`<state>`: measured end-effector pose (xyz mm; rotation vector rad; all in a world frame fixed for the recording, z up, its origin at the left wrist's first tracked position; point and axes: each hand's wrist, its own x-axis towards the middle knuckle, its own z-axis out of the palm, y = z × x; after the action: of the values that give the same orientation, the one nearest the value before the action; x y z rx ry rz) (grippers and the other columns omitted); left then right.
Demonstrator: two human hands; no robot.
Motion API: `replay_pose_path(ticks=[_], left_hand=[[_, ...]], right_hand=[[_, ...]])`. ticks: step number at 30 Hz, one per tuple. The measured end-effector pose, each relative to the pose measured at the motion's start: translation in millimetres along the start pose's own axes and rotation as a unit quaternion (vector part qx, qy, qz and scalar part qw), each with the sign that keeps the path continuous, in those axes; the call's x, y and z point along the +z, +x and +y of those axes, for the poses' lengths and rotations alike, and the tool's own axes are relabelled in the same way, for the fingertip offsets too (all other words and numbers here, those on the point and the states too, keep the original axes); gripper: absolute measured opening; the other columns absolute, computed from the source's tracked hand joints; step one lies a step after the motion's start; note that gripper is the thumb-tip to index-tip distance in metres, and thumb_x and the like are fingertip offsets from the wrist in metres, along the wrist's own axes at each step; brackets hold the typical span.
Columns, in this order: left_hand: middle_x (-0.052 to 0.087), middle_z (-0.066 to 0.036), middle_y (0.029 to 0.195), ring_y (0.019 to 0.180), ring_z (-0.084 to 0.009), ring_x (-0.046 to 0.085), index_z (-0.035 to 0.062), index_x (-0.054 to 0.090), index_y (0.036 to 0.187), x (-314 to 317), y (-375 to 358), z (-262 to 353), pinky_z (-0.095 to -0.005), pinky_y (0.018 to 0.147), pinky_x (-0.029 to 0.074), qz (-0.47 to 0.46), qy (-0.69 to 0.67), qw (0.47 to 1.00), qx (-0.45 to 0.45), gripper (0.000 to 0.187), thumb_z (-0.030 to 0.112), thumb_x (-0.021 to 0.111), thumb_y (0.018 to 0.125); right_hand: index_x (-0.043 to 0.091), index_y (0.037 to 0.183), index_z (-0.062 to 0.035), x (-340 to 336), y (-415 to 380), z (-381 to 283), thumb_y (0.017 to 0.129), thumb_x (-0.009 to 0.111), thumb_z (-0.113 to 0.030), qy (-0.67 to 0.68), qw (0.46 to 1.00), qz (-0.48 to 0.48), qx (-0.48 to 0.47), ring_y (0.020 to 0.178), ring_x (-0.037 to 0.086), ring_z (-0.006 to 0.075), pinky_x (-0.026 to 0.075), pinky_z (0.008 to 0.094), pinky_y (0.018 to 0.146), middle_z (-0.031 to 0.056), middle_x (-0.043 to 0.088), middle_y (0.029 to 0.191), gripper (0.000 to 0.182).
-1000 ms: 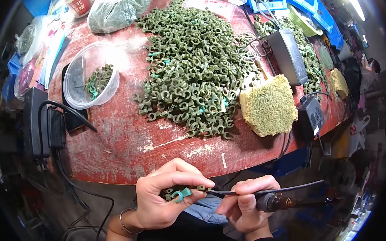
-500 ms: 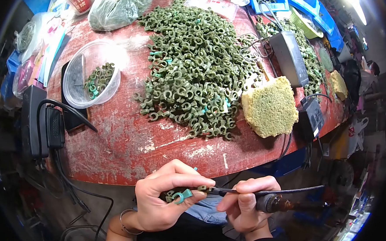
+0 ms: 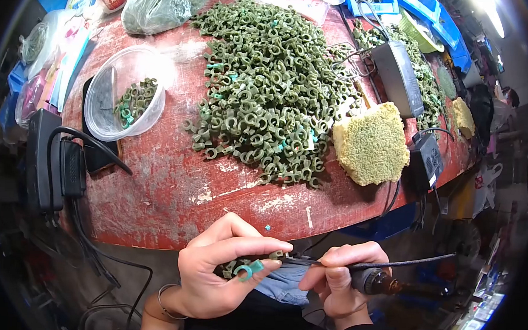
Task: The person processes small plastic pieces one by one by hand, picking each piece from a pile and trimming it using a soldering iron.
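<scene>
In my left hand [image 3: 213, 273] several small green C-shaped ring pieces [image 3: 235, 265] are bunched between thumb and fingers. A brighter turquoise ring piece [image 3: 248, 270] sticks out over the thumb. My right hand [image 3: 345, 274] pinches a slim dark pen-like tool [image 3: 312, 261], its thin tip right at a ring piece [image 3: 278, 255] by my left fingertips. From the tool's rear a black cord-like length [image 3: 408, 262] runs out to the right. Under the right fingers shows a dark cylinder with a brown glossy end [image 3: 389, 284]; how it is held is hidden.
A big heap of green ring pieces [image 3: 262, 87] covers the middle of the red table [image 3: 154, 207]. A clear tub [image 3: 98, 129] with more pieces stands left, beside black power adapters [image 3: 46, 159]. A yellow sponge block [image 3: 371, 145] and a grey box [image 3: 398, 76] lie right.
The cord-like end at my right hand has shifted right and slightly up. My left hand has moved a little left and up, still gripping the ring pieces.
</scene>
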<state>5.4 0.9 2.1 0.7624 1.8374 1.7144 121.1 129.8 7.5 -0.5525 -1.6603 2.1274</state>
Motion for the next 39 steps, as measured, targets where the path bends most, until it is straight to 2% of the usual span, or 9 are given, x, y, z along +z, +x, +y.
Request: replay_pose_path(ticks=[9, 12, 15, 17, 21, 27, 30, 35, 39], left_hand=[[0.056, -0.006, 0.073, 0.064, -0.0101, 0.052, 0.0013, 0.068, 0.082, 5.1, 1.1, -2.5, -0.0200, 0.057, 0.040, 0.017, -0.047, 0.998, -0.025, 0.014, 0.001, 0.071, 0.068], [0.056, -0.005, 0.077, 0.066, -0.0100, 0.052, 0.0044, 0.067, 0.093, 0.4, 1.2, -5.7, -0.0200, 0.058, 0.042, -0.021, -0.025, 0.999, 0.011, 0.023, -0.003, 0.068, 0.071], [0.056, -0.005, 0.077, 0.066, -0.0101, 0.052, 0.0046, 0.067, 0.093, 1.3, 1.2, -2.9, -0.0202, 0.057, 0.042, -0.019, -0.002, 1.000, 0.019, 0.024, -0.003, 0.068, 0.071], [0.056, -0.005, 0.074, 0.064, -0.0100, 0.052, 0.0042, 0.069, 0.086, 4.1, 2.2, 1.6, -0.0200, 0.056, 0.041, 0.005, 0.002, 1.000, -0.009, 0.018, 0.001, 0.070, 0.068], [0.056, -0.004, 0.072, 0.064, -0.0098, 0.052, 0.0041, 0.069, 0.082, 5.0, 2.4, 2.8, -0.0198, 0.056, 0.040, 0.019, 0.007, 0.999, -0.034, 0.015, 0.003, 0.071, 0.067], [0.055, -0.004, 0.071, 0.063, -0.0093, 0.052, 0.0035, 0.069, 0.083, 4.4, 2.5, 0.6, -0.0195, 0.055, 0.039, 0.019, -0.002, 0.999, -0.036, 0.016, 0.004, 0.071, 0.067], [0.055, -0.004, 0.070, 0.062, -0.0089, 0.051, 0.0028, 0.069, 0.085, 3.8, 2.4, -1.2, -0.0194, 0.055, 0.038, 0.019, -0.002, 0.999, -0.033, 0.019, 0.005, 0.072, 0.066], [0.055, -0.004, 0.069, 0.062, -0.0085, 0.050, 0.0020, 0.068, 0.089, 3.9, 2.6, 2.4, -0.0197, 0.056, 0.039, 0.024, 0.013, 0.999, -0.044, 0.026, 0.006, 0.073, 0.065], [0.054, -0.003, 0.069, 0.063, -0.0086, 0.051, 0.0018, 0.067, 0.093, 5.5, 1.9, 2.4, -0.0200, 0.058, 0.040, 0.029, 0.008, 0.998, -0.056, 0.030, 0.006, 0.073, 0.064]], right_hand=[[0.054, 0.094, -0.0017, -0.6, 0.3, 4.3, 0.086, 0.055, -0.011, 0.010, 0.999, 0.022, -0.026, 0.051, 0.054, 0.0095, 0.044, 0.0222, 0.046, 0.0136, 0.063, 0.066, 0.012], [0.055, 0.094, -0.0013, -2.7, 2.7, -0.8, 0.086, 0.056, -0.011, -0.002, 1.000, -0.006, -0.015, 0.051, 0.054, 0.0090, 0.044, 0.0216, 0.046, 0.0130, 0.063, 0.065, 0.013], [0.055, 0.094, -0.0005, -2.8, 1.5, -1.1, 0.086, 0.056, -0.011, -0.039, 0.999, 0.012, -0.016, 0.051, 0.054, 0.0088, 0.044, 0.0211, 0.046, 0.0122, 0.063, 0.064, 0.013], [0.056, 0.093, 0.0007, -0.5, 1.1, 0.0, 0.085, 0.057, -0.011, -0.045, 0.998, 0.034, -0.021, 0.051, 0.055, 0.0090, 0.044, 0.0210, 0.045, 0.0112, 0.063, 0.063, 0.014], [0.056, 0.090, 0.0008, -3.1, 0.9, -1.3, 0.085, 0.057, -0.012, -0.039, 0.999, 0.020, -0.009, 0.051, 0.055, 0.0092, 0.044, 0.0213, 0.046, 0.0106, 0.063, 0.063, 0.014], [0.057, 0.089, 0.0020, -0.3, -0.7, 0.9, 0.085, 0.058, -0.013, -0.047, 0.997, 0.065, 0.004, 0.053, 0.057, 0.0108, 0.045, 0.0217, 0.048, 0.0099, 0.063, 0.063, 0.016], [0.056, 0.087, 0.0025, -5.6, 4.2, -3.4, 0.085, 0.058, -0.012, -0.041, 0.999, -0.027, -0.006, 0.054, 0.058, 0.0111, 0.046, 0.0223, 0.048, 0.0105, 0.062, 0.062, 0.015], [0.052, 0.095, -0.0001, 0.4, 0.6, 5.6, 0.085, 0.057, -0.011, -0.047, 0.995, 0.074, -0.050, 0.054, 0.056, 0.0114, 0.044, 0.0225, 0.049, 0.0115, 0.061, 0.065, 0.015], [0.053, 0.094, -0.0002, -2.9, 0.6, 0.0, 0.086, 0.056, -0.011, -0.016, 1.000, 0.008, -0.023, 0.054, 0.056, 0.0119, 0.044, 0.0233, 0.049, 0.0110, 0.061, 0.063, 0.014]])
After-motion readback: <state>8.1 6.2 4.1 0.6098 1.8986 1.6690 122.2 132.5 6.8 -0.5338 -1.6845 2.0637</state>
